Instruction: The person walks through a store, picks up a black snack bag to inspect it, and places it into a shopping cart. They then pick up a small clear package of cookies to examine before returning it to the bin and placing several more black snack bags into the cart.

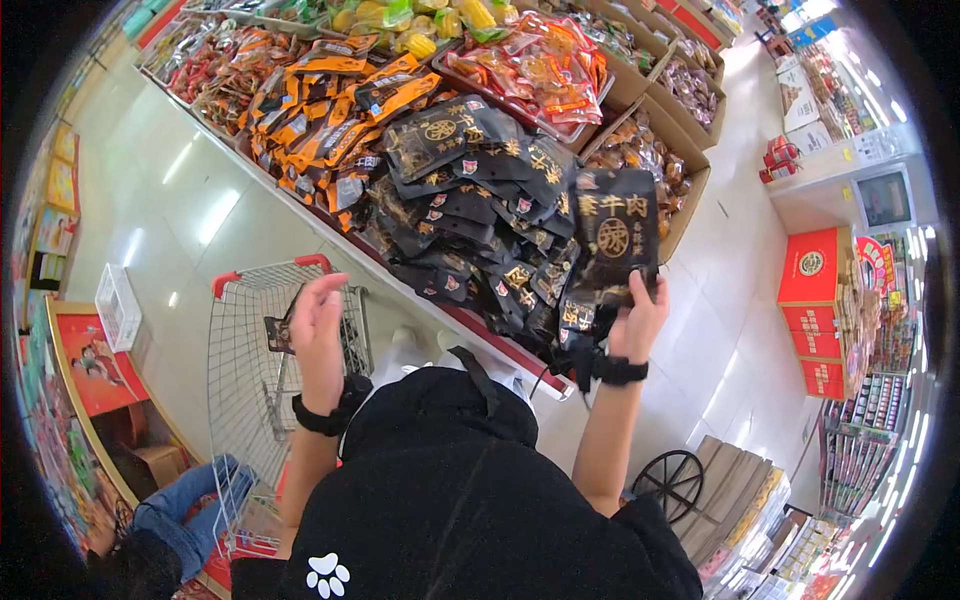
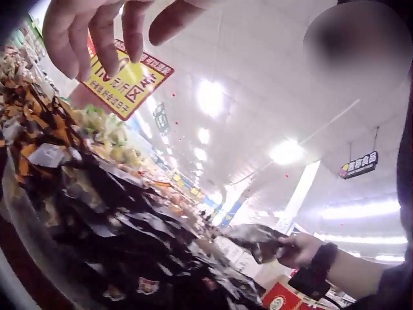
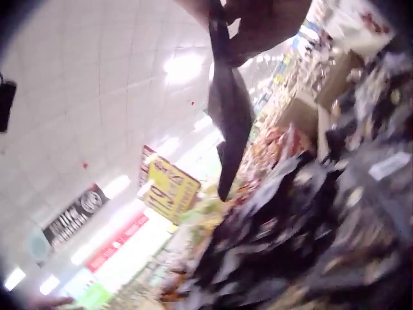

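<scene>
My right hand [image 1: 640, 320] pinches a black snack packet [image 1: 615, 225] with gold characters by its lower edge, thumb in front. The packet stands upright over the right side of a heap of similar black packets [image 1: 480, 190]. In the right wrist view the held packet [image 3: 229, 116] shows nearly edge-on below the fingers. My left hand [image 1: 318, 335] is raised over the shopping cart, holding nothing. Its fingers [image 2: 132, 32] hang loosely bent in the left wrist view. A dark packet [image 1: 278, 334] shows in the cart behind that hand.
Orange-and-black packets [image 1: 330, 110] lie left of the heap, a tray of red packets [image 1: 540, 70] behind it. A cardboard box [image 1: 690, 185] of brown packets stands right. The wire shopping cart [image 1: 235, 380] is at my left, with a person's jeans [image 1: 195, 510] beyond it.
</scene>
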The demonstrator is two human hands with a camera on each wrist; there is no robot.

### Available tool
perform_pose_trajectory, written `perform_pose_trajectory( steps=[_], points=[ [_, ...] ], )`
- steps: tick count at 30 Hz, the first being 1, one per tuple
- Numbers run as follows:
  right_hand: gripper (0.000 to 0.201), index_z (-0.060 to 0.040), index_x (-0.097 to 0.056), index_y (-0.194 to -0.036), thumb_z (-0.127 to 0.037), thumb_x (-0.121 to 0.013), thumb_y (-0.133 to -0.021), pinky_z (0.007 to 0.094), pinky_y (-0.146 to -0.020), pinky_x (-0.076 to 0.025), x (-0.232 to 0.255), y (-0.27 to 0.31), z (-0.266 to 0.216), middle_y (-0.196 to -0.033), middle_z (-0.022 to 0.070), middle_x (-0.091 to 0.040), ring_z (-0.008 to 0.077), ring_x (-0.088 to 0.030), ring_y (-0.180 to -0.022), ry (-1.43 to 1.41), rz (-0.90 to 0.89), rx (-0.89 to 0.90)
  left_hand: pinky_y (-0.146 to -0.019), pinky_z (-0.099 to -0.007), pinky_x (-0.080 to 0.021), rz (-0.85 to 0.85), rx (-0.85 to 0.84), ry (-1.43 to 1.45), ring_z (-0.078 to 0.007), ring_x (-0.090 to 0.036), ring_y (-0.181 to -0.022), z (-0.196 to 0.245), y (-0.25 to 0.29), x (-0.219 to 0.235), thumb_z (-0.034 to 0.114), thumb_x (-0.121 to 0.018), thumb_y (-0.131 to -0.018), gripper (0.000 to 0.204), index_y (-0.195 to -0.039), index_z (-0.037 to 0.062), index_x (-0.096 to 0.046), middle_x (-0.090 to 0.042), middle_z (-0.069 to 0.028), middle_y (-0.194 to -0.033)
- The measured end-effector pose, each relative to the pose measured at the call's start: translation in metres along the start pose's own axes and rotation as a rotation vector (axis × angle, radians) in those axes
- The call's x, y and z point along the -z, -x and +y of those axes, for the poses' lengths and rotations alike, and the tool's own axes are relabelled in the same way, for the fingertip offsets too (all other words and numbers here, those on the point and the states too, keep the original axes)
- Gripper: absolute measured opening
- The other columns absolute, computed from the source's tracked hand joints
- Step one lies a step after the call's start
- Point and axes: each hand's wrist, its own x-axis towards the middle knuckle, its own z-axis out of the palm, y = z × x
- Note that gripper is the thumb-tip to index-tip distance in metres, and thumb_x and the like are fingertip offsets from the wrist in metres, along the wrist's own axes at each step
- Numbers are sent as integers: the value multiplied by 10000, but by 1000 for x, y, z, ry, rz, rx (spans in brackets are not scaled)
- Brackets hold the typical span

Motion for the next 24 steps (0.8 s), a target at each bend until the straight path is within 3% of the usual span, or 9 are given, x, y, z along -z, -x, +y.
perform_pose_trajectory(
  steps=[5, 12, 13, 16, 18, 19, 21, 22, 24],
  points=[
    [228, -62, -454, -987, 30, -470, -780, 325, -743, -445, -45, 62, -9, -934, 64, -556, 184, -540, -852, -203, -256, -309, -858, -251, -341, -414, 42, 161, -141, -480, -976, 33, 12, -20, 97, -426, -838, 245, -1051, -13, -479, -543, -98, -994],
    [213, -33, -449, -921, 3, -556, -741, 236, -764, -390, -86, 117, -15, -912, 37, -528, 115, -500, -836, -48, -659, -480, -759, -246, -422, -470, 219, 400, -114, -522, -860, 43, 19, -32, 78, -571, -754, 307, -1024, -34, -479, -556, -76, -951],
    [247, -17, -449, -931, -29, -585, -725, 255, -776, -381, -88, 118, -23, -928, 43, -519, 129, -490, -845, 171, -701, -393, -736, -243, -433, -391, 237, 425, -112, -529, -836, 46, 19, -29, 70, -587, -735, 317, -1015, -35, -482, -559, -74, -941],
    [309, -12, -456, -953, -13, -586, -673, 318, -808, -369, -106, 120, -64, -935, 111, -525, 222, -504, -867, 664, -610, 737, -733, -250, -440, -289, 218, 384, -115, -535, -820, 50, 15, -15, 53, -592, -711, 332, -1010, -38, -479, -562, -73, -937],
    [127, -25, -532, -795, -24, -557, -671, 298, -691, -424, -100, 126, -104, -785, 112, -559, 228, -544, -765, 415, -774, 819, -738, -253, -441, -264, 180, 377, -119, -537, -821, 51, 15, -8, 54, -595, -710, 341, -1016, -37, -473, -562, -73, -939],
    [32, -40, -494, -675, -69, -507, -677, 304, -626, -410, -87, 111, -107, -745, 77, -535, 193, -514, -763, -47, -1194, 877, -740, -252, -442, -278, 200, 388, -117, -537, -826, 47, 14, -4, 53, -594, -711, 342, -1018, -35, -471, -561, -73, -942],
    [174, -110, -476, -669, -185, -633, -673, 292, -492, -340, -51, 120, -175, -619, 19, -431, 145, -453, -599, -290, -1504, 164, -735, -248, -443, -255, 215, 395, -113, -536, -825, 52, 13, 1, 52, -596, -710, 345, -1019, -34, -470, -560, -71, -941],
    [118, -56, -541, -786, -125, -608, -717, 247, -437, -374, -102, 142, -179, -658, 67, -543, 146, -511, -516, -423, -1440, 439, -729, -245, -443, -245, 231, 413, -109, -536, -824, 53, 13, 3, 51, -598, -708, 348, -1019, -33, -469, -560, -70, -940],
    [26, -52, -542, -715, -51, -521, -731, 266, -405, -394, -121, 151, -183, -611, 66, -515, 151, -502, -493, -731, -1441, 525, -766, -281, -439, -240, 224, 359, -155, -543, -854, 50, 13, 9, 15, -561, -706, 380, -1060, -40, -435, -545, -97, -987]
  ],
)
